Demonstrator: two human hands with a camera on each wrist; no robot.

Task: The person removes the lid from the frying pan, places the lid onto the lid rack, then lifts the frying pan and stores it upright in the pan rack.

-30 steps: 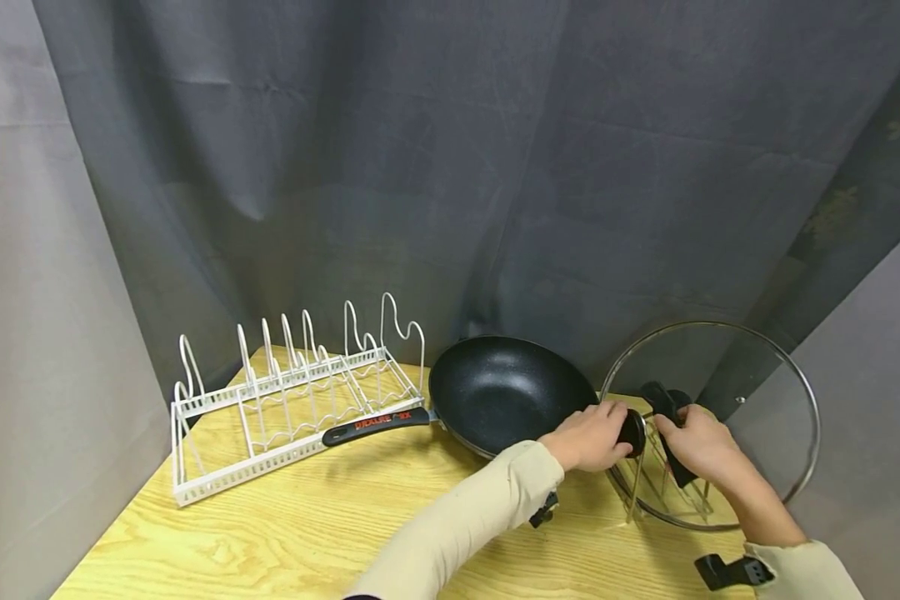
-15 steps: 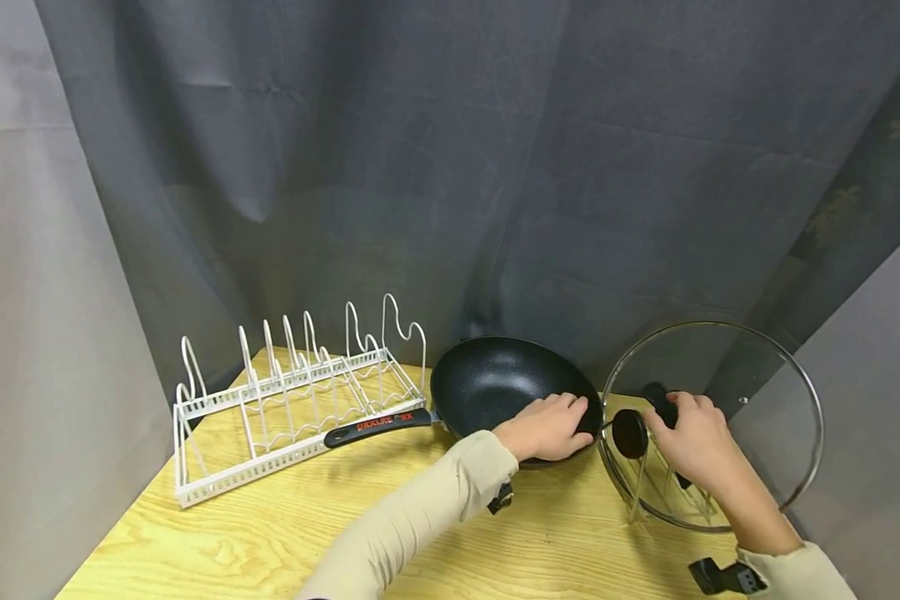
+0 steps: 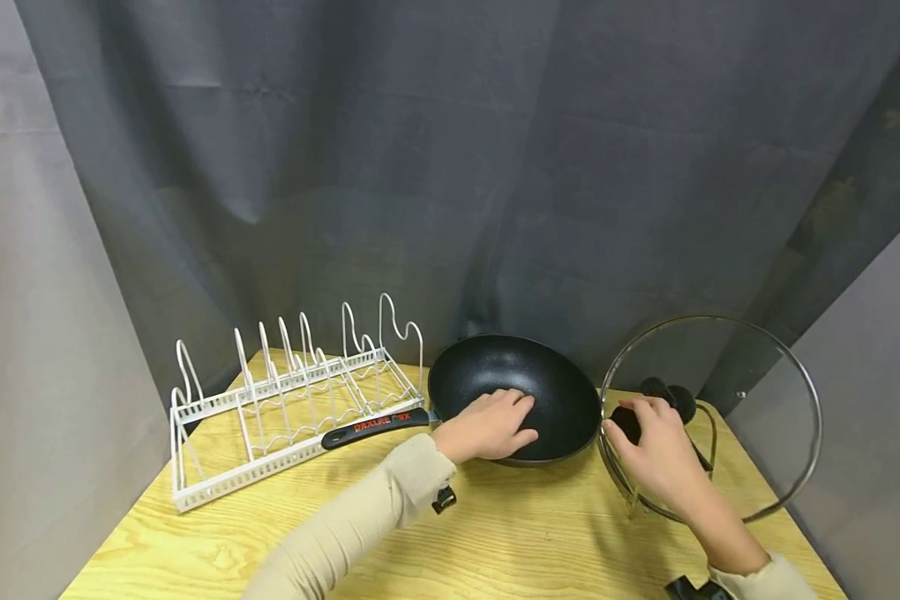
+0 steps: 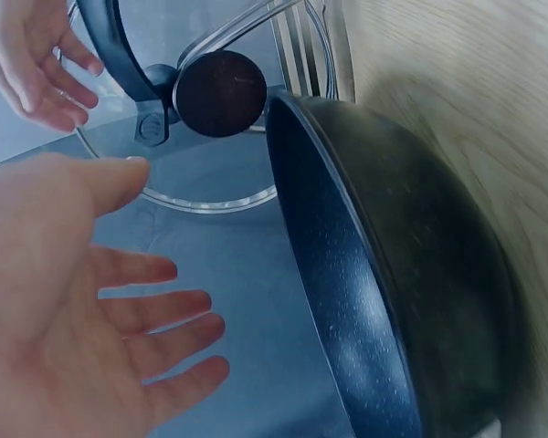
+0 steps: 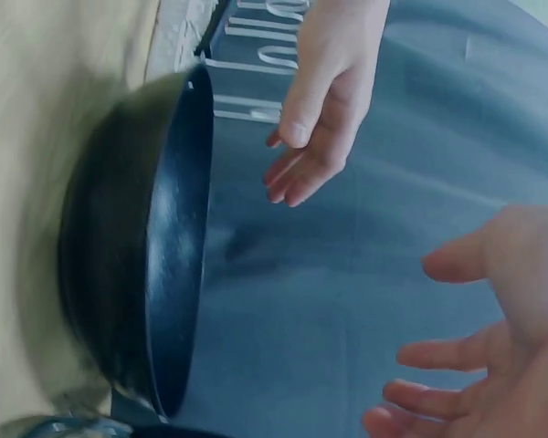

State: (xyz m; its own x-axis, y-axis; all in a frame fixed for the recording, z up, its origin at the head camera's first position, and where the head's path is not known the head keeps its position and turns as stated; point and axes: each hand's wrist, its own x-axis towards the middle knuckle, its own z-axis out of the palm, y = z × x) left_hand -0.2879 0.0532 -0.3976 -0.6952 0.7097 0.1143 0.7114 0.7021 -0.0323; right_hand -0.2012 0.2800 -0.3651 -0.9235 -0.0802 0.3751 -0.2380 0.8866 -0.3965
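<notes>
A black wok [image 3: 570, 400] sits on the table, its long black handle [image 3: 375, 426] reaching over the front edge of the white wire rack [image 3: 225, 483]. Above the wok hovers my left hand [image 3: 487, 427]; the left wrist view has its fingers spread, apart from the wok [image 4: 420, 255]. My right hand [image 3: 656, 450] is in front of the upright glass lid [image 3: 812, 400], near its dark round knob [image 3: 626, 423]. Its fingers are relaxed around nothing in the right wrist view. The right hand partly covers a black handle-like piece [image 3: 678, 402] on the lid.
A gold wire stand [image 3: 712, 433] is around the lid's lower part. Grey curtains [image 3: 420, 167] close off the back and sides. Wooden tabletop [image 3: 510, 533] shows in front of the wok.
My left hand has come off the lid's knob and moved left over the wok. My right hand has left the black handle-like piece and shifted left. Wok, rack and lid stay nearly put.
</notes>
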